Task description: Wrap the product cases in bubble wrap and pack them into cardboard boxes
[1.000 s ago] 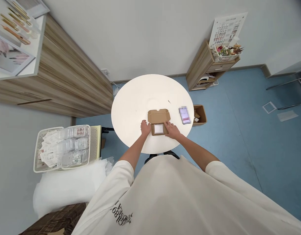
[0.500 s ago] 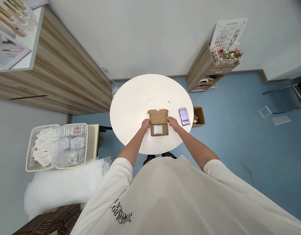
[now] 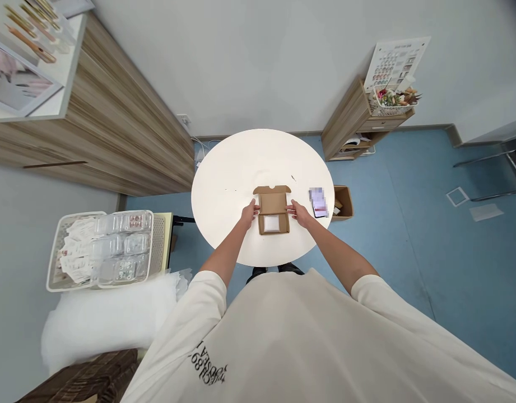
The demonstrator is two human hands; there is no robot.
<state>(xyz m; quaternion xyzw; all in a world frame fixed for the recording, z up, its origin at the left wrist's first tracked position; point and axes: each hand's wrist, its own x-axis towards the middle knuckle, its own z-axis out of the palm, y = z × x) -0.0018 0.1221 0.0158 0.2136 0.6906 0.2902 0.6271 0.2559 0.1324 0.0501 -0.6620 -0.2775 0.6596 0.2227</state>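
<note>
A small brown cardboard box (image 3: 273,206) lies open on the round white table (image 3: 241,168), its lid flap standing up at the far side. Inside it lies a white flat item (image 3: 272,223). My left hand (image 3: 251,211) pinches the box's left side at the lid hinge. My right hand (image 3: 297,211) pinches the right side at the same height. A phone (image 3: 318,202) with a lit screen lies on the table just right of my right hand.
An open cardboard carton (image 3: 344,200) stands on the blue floor beside the table. A white basket (image 3: 102,249) of clear packets sits at my left. A wooden cabinet (image 3: 115,134) runs along the left wall, a small wooden shelf unit (image 3: 354,120) at the back right.
Both hands have moved from the box's near end up to its sides by the lid hinge. The lid flap now stands a little more upright.
</note>
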